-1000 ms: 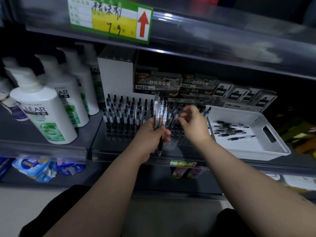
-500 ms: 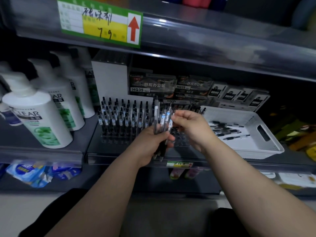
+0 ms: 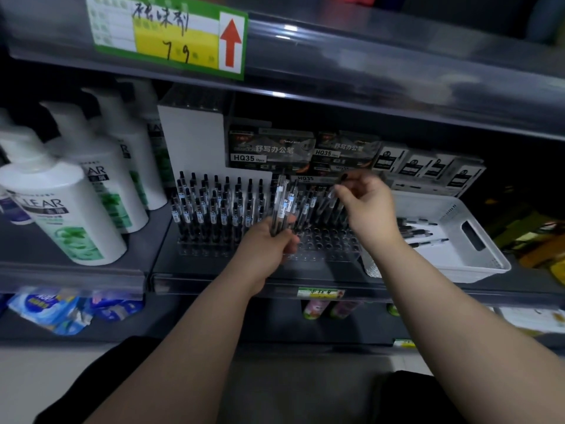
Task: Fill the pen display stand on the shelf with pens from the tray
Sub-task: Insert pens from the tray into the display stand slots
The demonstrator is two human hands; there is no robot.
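Dim store aisle here, all dark grey metal shelf (image 3: pixel 159 261) with another shelf edge (image 3: pixel 367 65) overhanging across the top of the frame, and a green and yellow price label (image 3: pixel 171 35) with a red arrow clipped on at upper left. The pen display stand (image 3: pixel 324 241) sits mid-frame on the shelf. Its left half is packed with upright pens (image 3: pixel 214 206), while the right front holes look bare. The white tray (image 3: pixel 480 266) is just right of it, with a few loose pens (image 3: pixel 419 232) lying inside. White shampoo bottles (image 3: pixel 61 215) crowd the left side, and HQ35 pen boxes (image 3: pixel 269 148) plus small black-and-white boxes (image 3: pixel 428 166) are stacked behind the stand. Blue packets (image 3: pixel 49 307) show on the lower shelf at bottom left. The left hand (image 3: pixel 266 249) is wrapped around a bundle of pens (image 3: pixel 286 203), held upright right in front of the stand and blocking part of it. The right hand (image 3: pixel 370 209) pinches a single pen (image 3: pixel 331 195) at the fingertips, tilted over the stand's right side.
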